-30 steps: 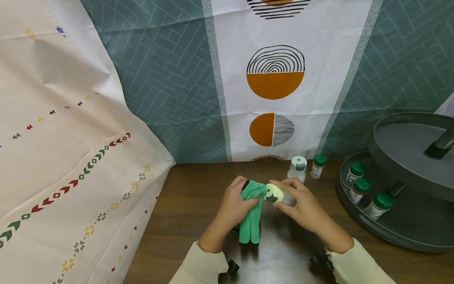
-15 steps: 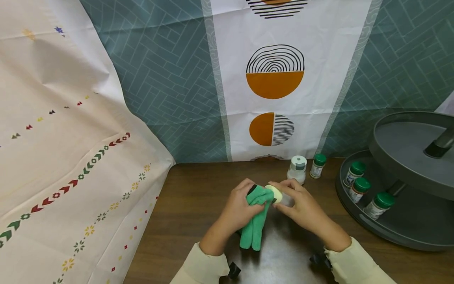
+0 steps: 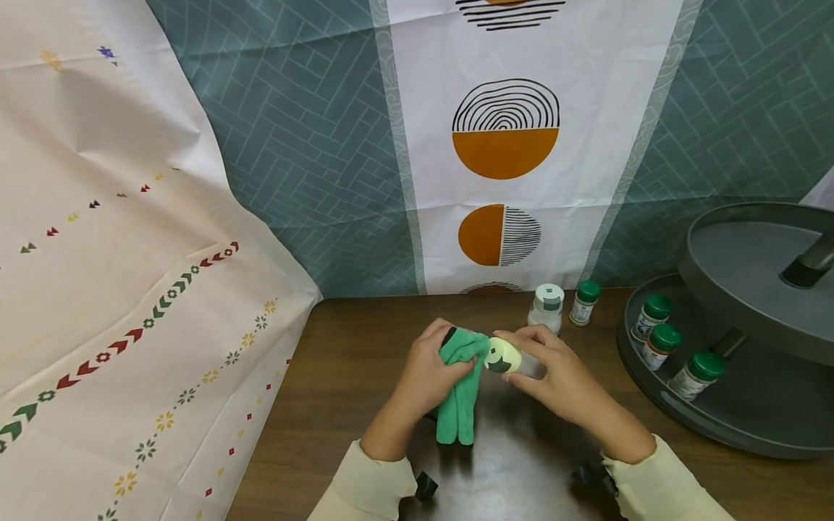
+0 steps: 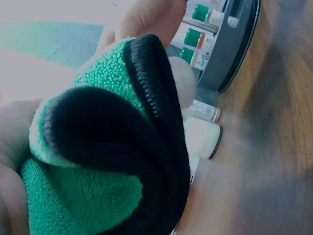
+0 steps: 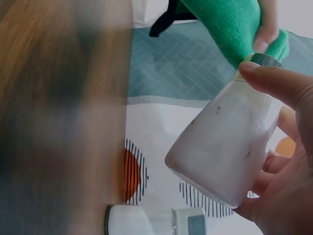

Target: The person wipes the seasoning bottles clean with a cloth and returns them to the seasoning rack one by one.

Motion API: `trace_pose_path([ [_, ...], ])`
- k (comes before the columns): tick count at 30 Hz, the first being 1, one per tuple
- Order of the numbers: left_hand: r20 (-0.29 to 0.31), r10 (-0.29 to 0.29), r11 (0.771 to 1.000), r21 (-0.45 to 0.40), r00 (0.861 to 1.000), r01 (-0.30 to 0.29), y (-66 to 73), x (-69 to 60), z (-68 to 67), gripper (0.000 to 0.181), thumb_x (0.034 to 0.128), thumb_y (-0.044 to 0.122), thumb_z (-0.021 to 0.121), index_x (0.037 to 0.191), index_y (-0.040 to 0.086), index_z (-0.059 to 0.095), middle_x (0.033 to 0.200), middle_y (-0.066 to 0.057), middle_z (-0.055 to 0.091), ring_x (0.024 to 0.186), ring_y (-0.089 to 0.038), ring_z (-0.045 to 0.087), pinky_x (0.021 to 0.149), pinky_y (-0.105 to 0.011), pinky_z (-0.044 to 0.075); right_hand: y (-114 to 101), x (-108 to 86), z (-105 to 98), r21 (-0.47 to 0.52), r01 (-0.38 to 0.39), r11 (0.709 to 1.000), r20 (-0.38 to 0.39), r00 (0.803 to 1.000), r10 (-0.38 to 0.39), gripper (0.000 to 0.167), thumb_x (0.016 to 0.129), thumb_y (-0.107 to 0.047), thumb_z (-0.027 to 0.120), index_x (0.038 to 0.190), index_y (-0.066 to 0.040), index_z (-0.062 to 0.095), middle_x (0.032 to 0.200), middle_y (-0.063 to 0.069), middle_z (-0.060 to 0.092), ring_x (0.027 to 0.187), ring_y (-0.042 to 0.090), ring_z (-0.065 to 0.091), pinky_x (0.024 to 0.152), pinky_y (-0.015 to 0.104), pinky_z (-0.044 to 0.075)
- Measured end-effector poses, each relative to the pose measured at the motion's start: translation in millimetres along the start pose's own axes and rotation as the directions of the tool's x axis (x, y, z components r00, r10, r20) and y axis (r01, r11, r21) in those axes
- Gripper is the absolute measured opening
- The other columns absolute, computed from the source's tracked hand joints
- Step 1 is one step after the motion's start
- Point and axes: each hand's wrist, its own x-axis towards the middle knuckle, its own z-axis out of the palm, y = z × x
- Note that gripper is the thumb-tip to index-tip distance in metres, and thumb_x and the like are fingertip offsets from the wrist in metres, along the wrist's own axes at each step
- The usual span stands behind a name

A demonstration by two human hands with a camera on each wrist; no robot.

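Observation:
In the head view my left hand (image 3: 423, 376) grips a folded green cloth (image 3: 464, 405) with black edging, its lower end hanging over the table. My right hand (image 3: 567, 376) holds a shaker bottle tilted, its pale yellow cap (image 3: 502, 355) turned left against the cloth's edge. Up close in the right wrist view, the bottle's whitish body (image 5: 220, 142) shows small dark marks, and a thumb presses near the cap. Folds of the cloth (image 4: 88, 196) fill much of the left wrist view and hide most of the bottle.
Behind my right hand stand a white-capped shaker (image 3: 546, 310) and a green-capped jar (image 3: 583, 304). At right, a dark two-tier round tray (image 3: 769, 412) carries several green-capped jars (image 3: 697, 376) on its lower level. A patterned fabric (image 3: 130, 289) borders the wooden table (image 3: 365, 340) at left.
The cloth moved right over part of the yellow cap, then back left, so more of the cap's top shows now. My right hand and the bottle have barely moved.

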Motion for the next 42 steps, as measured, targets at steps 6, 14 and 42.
trace_pose_path([
  [6,0.080,-0.009,1.000,0.011,0.997,0.008,2.8,-1.8,3.2,0.028,0.0855,0.015,0.077,0.113,0.016,0.071,0.111,0.007,0.061,0.087,-0.007,0.060,0.075,-0.022,0.054,4,1.3,-5,-0.016,-0.057,0.998,-0.021,0.998,0.057,0.071,0.080,-0.014,0.086,0.144,-0.027,0.058,0.121,0.000,0.058,0.107,0.018,0.060,0.084,0.042,0.054],
  [14,0.151,0.019,0.999,-0.028,0.988,-0.015,11.7,-6.5,6.2,0.028,0.0866,0.016,0.077,0.114,0.016,0.071,0.110,0.005,0.062,0.087,-0.006,0.060,0.078,-0.022,0.055,7,0.4,1,0.007,-0.055,0.998,0.049,0.997,0.055,0.066,0.082,-0.015,0.084,0.142,-0.024,0.059,0.121,0.000,0.058,0.107,0.018,0.060,0.084,0.038,0.053],
  [42,-0.191,0.149,0.967,-0.175,0.970,-0.183,13.8,-7.1,7.5,0.041,0.0847,0.015,0.083,0.123,0.021,0.069,0.119,0.002,0.064,0.110,-0.017,0.064,0.093,-0.030,0.055,1,0.8,-18,0.529,-0.192,0.827,0.258,0.964,0.059,0.048,0.097,-0.009,0.066,0.143,-0.010,0.052,0.127,0.001,0.063,0.112,0.009,0.064,0.094,0.025,0.054],
])
